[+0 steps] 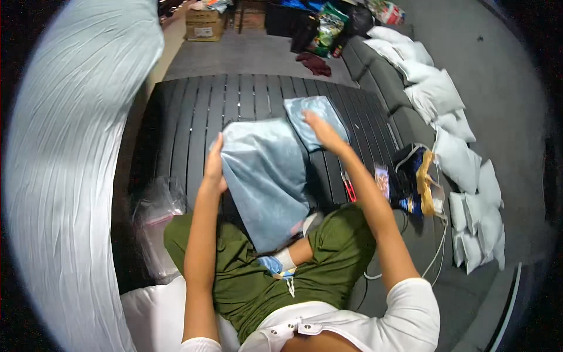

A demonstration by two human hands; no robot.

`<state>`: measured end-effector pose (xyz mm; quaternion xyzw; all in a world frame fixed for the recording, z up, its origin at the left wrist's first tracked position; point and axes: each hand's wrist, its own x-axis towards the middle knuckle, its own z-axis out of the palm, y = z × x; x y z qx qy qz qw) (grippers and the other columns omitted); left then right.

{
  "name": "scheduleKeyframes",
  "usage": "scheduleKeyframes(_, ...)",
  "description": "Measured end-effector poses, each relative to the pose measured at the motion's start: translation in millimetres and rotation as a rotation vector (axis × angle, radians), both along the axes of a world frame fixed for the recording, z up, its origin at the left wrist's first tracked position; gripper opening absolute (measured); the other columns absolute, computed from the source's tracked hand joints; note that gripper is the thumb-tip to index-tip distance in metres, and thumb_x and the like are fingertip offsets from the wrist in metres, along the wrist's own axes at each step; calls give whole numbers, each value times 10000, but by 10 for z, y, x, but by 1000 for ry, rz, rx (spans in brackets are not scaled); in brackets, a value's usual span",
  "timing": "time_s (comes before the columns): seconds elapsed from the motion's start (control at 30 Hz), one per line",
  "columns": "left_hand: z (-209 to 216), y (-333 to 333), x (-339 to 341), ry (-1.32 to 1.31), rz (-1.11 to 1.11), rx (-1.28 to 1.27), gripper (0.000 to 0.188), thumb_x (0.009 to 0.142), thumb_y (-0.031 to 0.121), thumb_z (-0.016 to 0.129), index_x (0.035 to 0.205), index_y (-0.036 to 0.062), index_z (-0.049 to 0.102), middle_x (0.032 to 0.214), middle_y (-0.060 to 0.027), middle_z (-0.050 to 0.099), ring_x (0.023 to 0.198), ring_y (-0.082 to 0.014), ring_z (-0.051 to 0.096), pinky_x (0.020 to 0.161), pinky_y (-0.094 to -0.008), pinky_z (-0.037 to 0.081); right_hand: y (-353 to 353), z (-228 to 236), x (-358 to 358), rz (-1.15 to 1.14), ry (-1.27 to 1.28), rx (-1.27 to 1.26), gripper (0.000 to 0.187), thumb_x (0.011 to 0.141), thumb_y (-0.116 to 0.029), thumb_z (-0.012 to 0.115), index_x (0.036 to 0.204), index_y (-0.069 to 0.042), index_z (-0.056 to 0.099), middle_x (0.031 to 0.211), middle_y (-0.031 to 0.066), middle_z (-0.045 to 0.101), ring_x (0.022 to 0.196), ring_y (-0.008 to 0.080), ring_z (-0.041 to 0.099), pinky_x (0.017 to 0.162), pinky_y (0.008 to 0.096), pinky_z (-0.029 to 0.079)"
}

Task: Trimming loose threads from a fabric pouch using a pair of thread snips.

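Light blue cloth (267,170) ahead, twelve o'clock; left hand (216,167) grasps its ten-o'clock edge with fingers. Right hand (324,130) at folded blue cloth (300,110) on table (193,105), one o'clock; whether fingers grip, cannot tell. Cloth probably light, soft, slippery; hold by corners.

Black slatted table (199,117), blue cloth (301,127), red snips (349,189)

Passage: afforded over the slats of the dark table (199,105), upper left of centre; a narrower strip is left between the large blue cloth (267,170) and the red-handled snips (350,189), right of centre. Obstacles: centre blocked by the large blue cloth, held at its left edge by the left hand (216,167); upper right of centre occupied by the folded blue cloth (321,107), partly covered by the right hand (321,130); lower left taken up by clear plastic bags (158,229); far left closed off by pale draped fabric (76,146).
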<state>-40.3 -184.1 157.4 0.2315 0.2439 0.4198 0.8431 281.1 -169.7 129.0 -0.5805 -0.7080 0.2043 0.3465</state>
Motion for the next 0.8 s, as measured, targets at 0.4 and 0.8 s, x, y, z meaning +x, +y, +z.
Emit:
scheduleKeyframes(0.4,-94,-283,-5,265,-54,120,371,844,346,508,1035,30,552,955,-34,563,889,-141,529,796,-262,418,-348,-883,461,-439,-785,-220,594,874,-497,368,1332,-120,332,1361,206,294,1283,406,184,1014,571,106)
scheduleKeyframes(0.8,196,-344,-7,-125,-242,193,530,803,177,475,1303,40,366,1210,-132,482,1062,-216,506,914,-309,397,-656,20,-643,49,1066,-744,309,811,-255,597,1014,-22,591,950,46,628,846,144,591,777,302,462)
